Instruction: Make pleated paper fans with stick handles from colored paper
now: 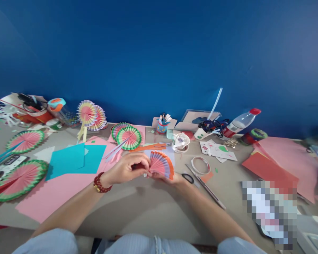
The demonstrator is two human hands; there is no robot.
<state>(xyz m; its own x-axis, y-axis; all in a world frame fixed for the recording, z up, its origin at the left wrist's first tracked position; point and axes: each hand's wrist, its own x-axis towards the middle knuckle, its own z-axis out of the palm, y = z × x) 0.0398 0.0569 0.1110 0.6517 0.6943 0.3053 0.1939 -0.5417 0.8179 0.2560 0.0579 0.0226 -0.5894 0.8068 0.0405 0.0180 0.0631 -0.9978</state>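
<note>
Scissors (192, 180) and tape roll (201, 172) near orange-edged fan (161, 164) in grip of left hand (131, 165) and right hand (173, 178)

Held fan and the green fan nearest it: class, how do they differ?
The held fan is spread only partway; the green fan makes a full circle. The held fan has an orange outer edge, the green fan a green one. Both are pleated, with pinkish middles.

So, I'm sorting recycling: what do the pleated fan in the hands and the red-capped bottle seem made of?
Pleated fan: most likely paper with a matte finish, judging by its crisp folds and lack of shine.
Red-capped bottle: probably plastic; the body looks see-through and glossy, the cap opaque red.
</note>
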